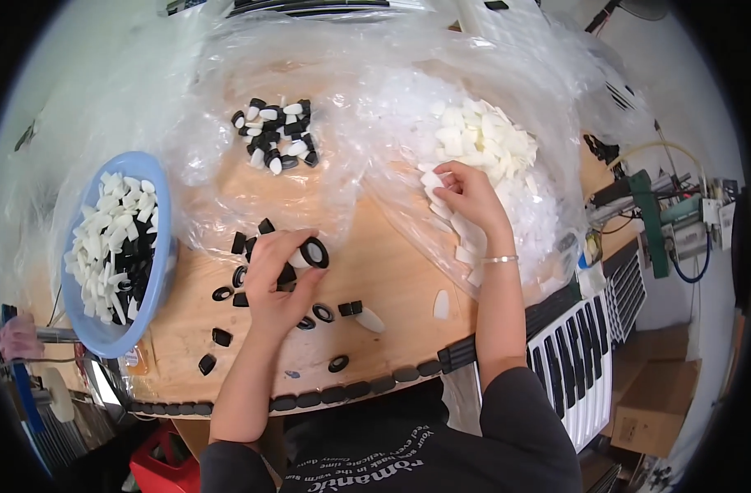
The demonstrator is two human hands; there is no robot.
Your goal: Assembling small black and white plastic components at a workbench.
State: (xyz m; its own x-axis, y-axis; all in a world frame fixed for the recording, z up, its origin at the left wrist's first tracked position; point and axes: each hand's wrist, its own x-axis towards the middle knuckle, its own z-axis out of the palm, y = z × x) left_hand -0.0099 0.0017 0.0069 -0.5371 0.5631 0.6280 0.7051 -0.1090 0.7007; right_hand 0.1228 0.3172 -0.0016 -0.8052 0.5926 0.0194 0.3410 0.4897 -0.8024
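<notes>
Black plastic rings, small, round and glossy with a hole through the middle, lie scattered on the smooth pale wooden table (392, 279) around the left hand (278, 275). That hand's fingers (286, 243) are curled in tight around a small stack of the pieces, and one black ring (314, 252) sits pinched at the fingertips, its open centre facing up; a bit of white shows beside it in the grip. More loose rings (323, 312) lie just below the knuckles and out to the left of the wrist, flat on the wood. The right hand (467, 195) rests further up, its fingers bent and closed lightly on a white cap (431, 179), a matte, tapered, slightly rounded piece, at the near edge of a heap of white caps (484, 141) that spreads beyond the fingertips. The heap lies on crinkled clear plastic sheeting (367, 90), thin and shiny, bunched in folds over the far half of the table. A few white caps trail down beside the right wrist, and a single one (441, 305) lies on bare wood between the two forearms. Beyond the left fingers, on the sheeting, sits a mixed cluster (277, 135) of joined black and white pieces. Far left of the left hand stands a round blue plastic bowl (157, 271) with more of these.
</notes>
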